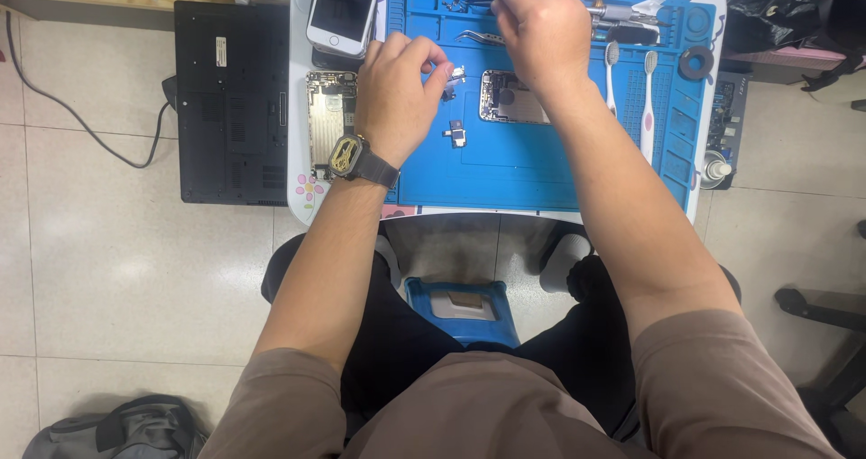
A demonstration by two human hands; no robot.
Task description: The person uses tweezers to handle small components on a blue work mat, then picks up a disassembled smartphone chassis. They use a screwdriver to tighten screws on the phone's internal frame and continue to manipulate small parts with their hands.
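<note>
My left hand point(400, 89), with a watch on its wrist, pinches a small metal phone part point(455, 74) over the blue repair mat point(505, 166). My right hand point(539, 28) is closed on a thin dark tool point(476, 4) that points left over the mat's upper trays. Partly hidden under my right forearm lies an opened phone body point(505, 96). A small loose component point(456, 134) sits on the mat below my left hand. Curved tweezers point(478, 37) lie between my hands.
A stripped phone frame point(327, 116) and a white phone point(344, 8) lie left of the mat. A black laptop point(230, 98) lies bottom side up farther left. Two toothbrushes point(649, 98), a tape roll point(695, 62) and a small bottle point(717, 166) sit at right. A grey bag point(126, 427) is on the floor.
</note>
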